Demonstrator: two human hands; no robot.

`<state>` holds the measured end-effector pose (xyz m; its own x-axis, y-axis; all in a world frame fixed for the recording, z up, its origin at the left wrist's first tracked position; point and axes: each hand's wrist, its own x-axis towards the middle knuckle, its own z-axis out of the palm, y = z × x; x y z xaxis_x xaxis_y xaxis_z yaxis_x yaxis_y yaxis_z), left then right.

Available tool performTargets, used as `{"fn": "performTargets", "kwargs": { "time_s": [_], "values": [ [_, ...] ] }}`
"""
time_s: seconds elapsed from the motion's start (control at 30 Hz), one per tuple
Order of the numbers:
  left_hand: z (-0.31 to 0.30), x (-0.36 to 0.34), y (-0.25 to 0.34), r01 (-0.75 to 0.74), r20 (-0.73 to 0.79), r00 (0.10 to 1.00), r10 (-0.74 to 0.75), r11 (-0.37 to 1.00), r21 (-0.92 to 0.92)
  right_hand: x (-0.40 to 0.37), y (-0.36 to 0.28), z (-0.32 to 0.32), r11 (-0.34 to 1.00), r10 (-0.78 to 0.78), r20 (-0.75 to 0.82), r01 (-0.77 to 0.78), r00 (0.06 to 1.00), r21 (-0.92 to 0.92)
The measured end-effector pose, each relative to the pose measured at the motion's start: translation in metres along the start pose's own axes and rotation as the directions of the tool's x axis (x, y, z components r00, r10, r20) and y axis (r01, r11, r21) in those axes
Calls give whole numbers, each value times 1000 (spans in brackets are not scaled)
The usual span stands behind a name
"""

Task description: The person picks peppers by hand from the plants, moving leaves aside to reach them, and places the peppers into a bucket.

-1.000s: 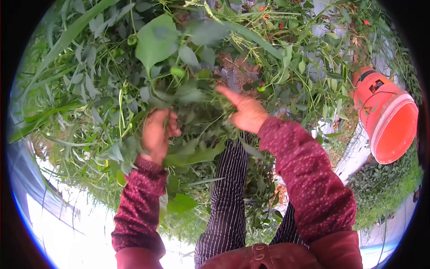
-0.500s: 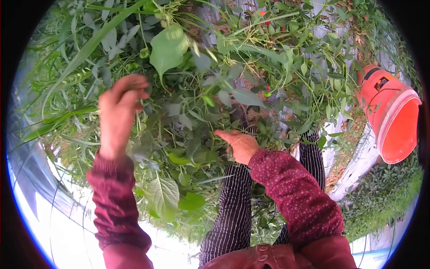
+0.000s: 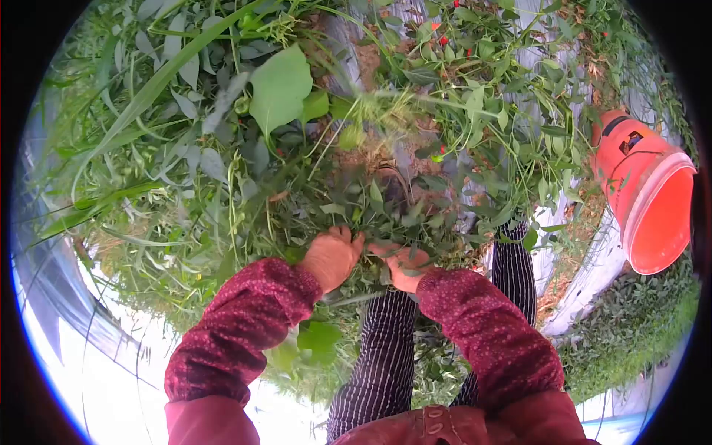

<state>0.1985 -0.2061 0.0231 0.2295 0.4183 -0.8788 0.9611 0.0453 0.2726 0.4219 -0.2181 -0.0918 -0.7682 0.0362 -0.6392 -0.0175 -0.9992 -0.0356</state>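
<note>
Low in the leafy green plants (image 3: 326, 211), my left hand (image 3: 334, 256) has its fingers curled in among the stems. Just to its right, my right hand (image 3: 406, 265) is also curled, its fingers pointing at the left one. The two hands nearly touch in front of my knees. Leaves and my own knuckles hide whatever lies between the fingers. A broad pale-green leaf (image 3: 282, 89) stands above the left hand.
A red bucket (image 3: 641, 174) lies tipped at the right, its mouth toward me. Small red fruits (image 3: 443, 40) show among the plants at the top. My striped trouser leg (image 3: 386, 348) is below the hands. Pale ground sheeting (image 3: 593, 274) runs beside the rows.
My left hand has come down and right from the upper left foliage to beside my right hand. The right hand has shifted slightly, its fingers now more curled. Nearby stems have moved.
</note>
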Motion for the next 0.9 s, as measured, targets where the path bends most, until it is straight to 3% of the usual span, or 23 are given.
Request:
{"fn": "performTargets", "kwargs": {
  "time_s": [0.03, 0.07, 0.1, 0.17, 0.23, 0.27, 0.4, 0.47, 0.57, 0.63, 0.77, 0.83, 0.9],
  "values": [
    [2, -1, 0, -2, 21, 1000, 3, 999, -49, -2, -21, 13, 1000, 4, -1, -4, 1000, -3],
    [2, -2, 1, -3, 20, 1000, 4, 999, -54, -4, -65, 44, 637, 157, 48, -64, 986, -768],
    [2, -4, 3, -1, 87, 996, 5, 999, -47, -6, -103, 72, -176, 296, -41, 13, 954, -984],
    [9, -7, 3, 3, 153, 988, 3, 999, -38, 0, -145, 105, -128, 251, -30, 3, 968, -992],
    [25, -14, 6, -10, 21, 1000, 10, 1000, -11, 6, -163, 124, -29, 161, -9, -4, 987, -1000],
    [30, -17, 5, -13, 24, 1000, 13, 1000, -12, 9, -158, 130, 84, 23, 36, 34, 999, -996],
    [39, -31, 11, -47, -66, 997, 39, 991, -123, 17, -95, 102, 9, 67, 26, 25, 997, -1000],
    [32, -37, 4, -31, -54, 998, 23, 988, -152, 19, -75, 92, -10, 152, -142, -142, 978, -990],
    [43, -39, -3, -60, -83, 996, 45, 981, -183, 18, -60, 87, 90, 231, -212, -238, 950, -967],
    [43, -41, -3, -62, -67, 996, 51, 982, -180, 18, -58, 85, 142, 183, -197, -224, 963, -964],
    [44, -47, -8, -74, -92, 994, 57, 977, -202, 35, -82, 82, 117, -282, -156, -128, 947, -985],
    [44, -46, -7, -101, -131, 988, 77, 976, -191, 48, -99, 95, 122, -308, -116, -81, 944, -989],
    [46, -43, -4, -102, -152, 985, 78, 982, -160, 62, -108, 119, 279, -108, 19, 49, 994, -959]
  ]
}}
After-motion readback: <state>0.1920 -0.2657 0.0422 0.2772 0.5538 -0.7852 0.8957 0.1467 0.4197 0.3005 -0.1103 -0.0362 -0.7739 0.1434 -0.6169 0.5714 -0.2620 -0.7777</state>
